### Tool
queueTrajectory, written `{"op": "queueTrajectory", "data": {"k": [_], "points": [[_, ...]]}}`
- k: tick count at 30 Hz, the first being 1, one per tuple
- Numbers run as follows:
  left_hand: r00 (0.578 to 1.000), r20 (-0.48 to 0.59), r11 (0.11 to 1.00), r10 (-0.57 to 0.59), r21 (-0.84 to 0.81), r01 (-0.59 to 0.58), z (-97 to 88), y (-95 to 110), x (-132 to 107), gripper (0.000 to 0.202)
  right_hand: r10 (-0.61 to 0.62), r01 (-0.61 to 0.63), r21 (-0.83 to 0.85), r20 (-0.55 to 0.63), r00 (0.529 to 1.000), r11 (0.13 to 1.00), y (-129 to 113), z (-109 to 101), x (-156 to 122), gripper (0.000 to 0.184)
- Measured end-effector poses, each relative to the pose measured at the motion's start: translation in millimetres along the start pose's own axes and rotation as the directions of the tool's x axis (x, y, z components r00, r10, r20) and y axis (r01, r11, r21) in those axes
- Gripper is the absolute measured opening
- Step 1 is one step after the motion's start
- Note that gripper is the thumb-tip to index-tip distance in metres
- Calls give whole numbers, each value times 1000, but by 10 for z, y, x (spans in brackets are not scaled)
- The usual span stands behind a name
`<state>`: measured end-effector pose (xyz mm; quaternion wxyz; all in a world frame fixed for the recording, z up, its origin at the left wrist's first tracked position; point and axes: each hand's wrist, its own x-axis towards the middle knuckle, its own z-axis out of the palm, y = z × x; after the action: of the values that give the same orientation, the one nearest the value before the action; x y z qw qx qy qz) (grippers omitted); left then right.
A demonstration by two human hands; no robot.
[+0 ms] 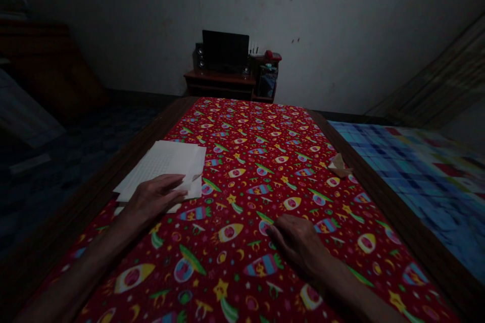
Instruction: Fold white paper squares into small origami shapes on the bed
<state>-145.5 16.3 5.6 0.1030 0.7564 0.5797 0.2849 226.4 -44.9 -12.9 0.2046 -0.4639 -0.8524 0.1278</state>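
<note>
My left hand (157, 194) lies over the right edge of a stack of white paper sheets (161, 157) on the left side of the table. Its thumb and fingers close on the lifted, curling corner of the top sheet (191, 181). Faint rows of writing or print show on the paper, too dim to read. My right hand (297, 237) rests on the red patterned tablecloth (231, 212), loosely curled, with its fingertips tucked under. Nothing shows in it. Near the table's right edge sits a small folded piece of brownish and white paper (340, 165).
Dark wooden borders (352, 161) frame the cloth. Beyond the far end stands a low desk (220, 79) with a black monitor (225, 49) and speakers, against a wall. A bed with blue checked bedding (382, 161) is at the right, a wooden cabinet (45, 65) at the left.
</note>
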Motion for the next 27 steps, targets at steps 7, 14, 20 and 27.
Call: {"op": "queueTrajectory", "data": {"k": [7, 14, 20, 27], "points": [[976, 176, 976, 128, 151, -155, -140, -230, 4, 72, 7, -7, 20, 5, 1000, 1000, -2, 6, -21, 29], [997, -13, 891, 78, 449, -64, 31, -232, -63, 65, -11, 11, 7, -8, 1000, 1000, -14, -19, -5, 30], [998, -32, 830, 56, 556, -29, 90, -13, -146, 56, -12, 13, 10, -2, 1000, 1000, -20, -27, -7, 29], [994, -12, 834, 111, 544, -87, 130, -16, -199, 59, -4, 3, 17, 10, 1000, 1000, -24, -36, 1, 29]]}}
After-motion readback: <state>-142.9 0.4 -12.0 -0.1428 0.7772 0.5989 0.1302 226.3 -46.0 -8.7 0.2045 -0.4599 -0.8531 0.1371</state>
